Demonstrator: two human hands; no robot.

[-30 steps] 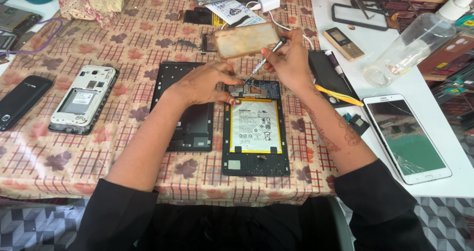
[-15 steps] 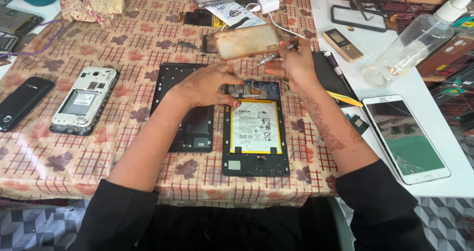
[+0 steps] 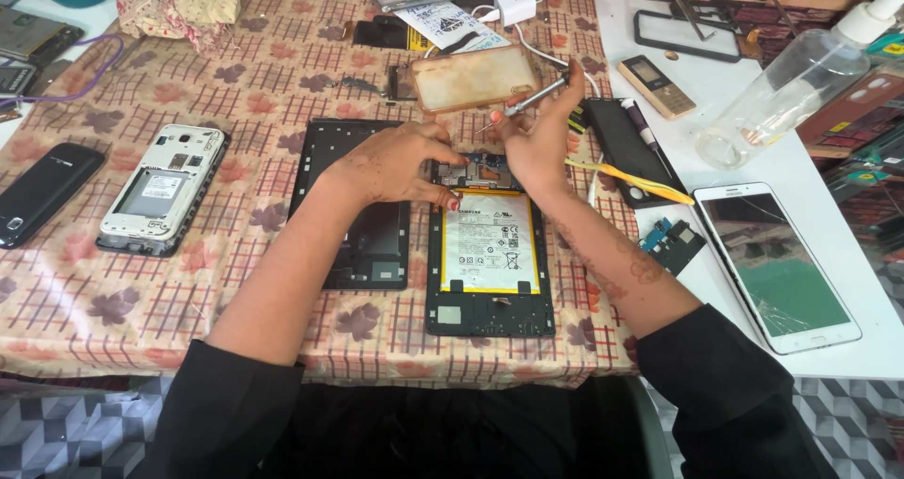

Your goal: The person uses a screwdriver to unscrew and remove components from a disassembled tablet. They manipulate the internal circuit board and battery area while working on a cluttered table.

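Black handset (image 3: 42, 194) flat at the far left of the patterned tablecloth (image 3: 264, 83), just beside a white phone (image 3: 162, 190) lying opened with its back off. Next along, a black tablet back cover (image 3: 363, 243), partly under the left forearm. Left hand (image 3: 400, 163) laid palm down across the upper edge of that cover, fingers curled and pressed onto the top of the opened tablet (image 3: 490, 253), one fingertip touching the circuit board just above the white battery (image 3: 491, 242). Opened tablet lying flat near the table's front edge, between the two forearms. Right hand (image 3: 539, 138) raised over the tablet's top end, fingers closed on a slim metal screwdriver (image 3: 535, 97), tip pointing left and down toward the board. Beyond the hands, a tan phone case (image 3: 474, 77). Further right, yellow tweezers (image 3: 629, 179), a small keypad phone (image 3: 662, 86), a clear spray bottle (image 3: 800, 74) and a white tablet with cracked screen (image 3: 777, 264) on the white table (image 3: 847, 178).
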